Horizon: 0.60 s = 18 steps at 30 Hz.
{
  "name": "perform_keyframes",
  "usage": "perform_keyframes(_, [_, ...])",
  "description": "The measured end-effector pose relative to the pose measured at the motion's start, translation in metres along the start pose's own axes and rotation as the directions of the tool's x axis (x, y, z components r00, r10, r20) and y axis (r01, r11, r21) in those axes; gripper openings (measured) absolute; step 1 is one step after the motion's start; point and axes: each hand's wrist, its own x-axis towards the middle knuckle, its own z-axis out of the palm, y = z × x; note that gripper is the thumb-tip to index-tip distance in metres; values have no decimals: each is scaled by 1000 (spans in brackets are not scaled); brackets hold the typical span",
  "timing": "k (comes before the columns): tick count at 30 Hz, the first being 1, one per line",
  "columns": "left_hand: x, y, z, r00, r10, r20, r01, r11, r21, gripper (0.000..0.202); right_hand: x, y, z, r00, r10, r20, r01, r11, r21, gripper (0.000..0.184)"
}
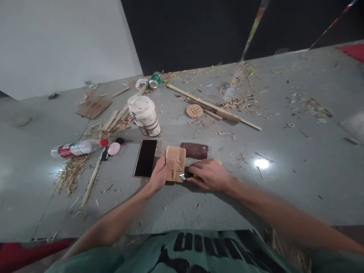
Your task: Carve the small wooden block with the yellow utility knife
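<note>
- The flat, rectangular block of light tan wood (pixel 178 161) is in front of the person, near the close edge of the grey, worn surface (pixel 241 204).
- The left hand (pixel 159 175) holds this block by its left side, with the thumb over the upper face; the grip is narrow and looks firm.
- The right hand (pixel 209 175) has its grip closed around a utility knife with black and yellow handle (pixel 191 174), and the short metal blade (pixel 183 176) comes out toward the left.
- The main relation is this: the block lies directly to the left of the right hand, and its long axis runs away from the person, while the blade points across it.
- The blade is at the near right corner of the block, so the right hand is the nearer one to this corner; whether the edge touches the wood, one cannot tell.
- On the upper face there are some marks or slivers, too small to be sure.
- Just beyond the right hand lies a dark brown, oblong piece (pixel 195 150), and a black, rectangular phone (pixel 145 158) lies just left of the block.
</note>
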Motion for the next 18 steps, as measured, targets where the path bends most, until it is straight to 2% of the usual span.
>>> perform_keyframes(5, [-2, 1, 1, 1000, 10, -13, -10, 1000, 29, 52, -1, 3, 1, 999, 32, -23, -32, 999, -26, 44])
perform_keyframes(11, [0, 3, 3, 999, 34, -29, -32, 998, 59, 52, -1, 4, 4, 1000, -19, -19, 19, 1000, -3, 44])
perform_keyframes(18, [-1, -1, 1, 1000, 27, 1, -27, 998, 60, 50, 0, 10, 4, 998, -21, -55, 19, 1000, -21, 44])
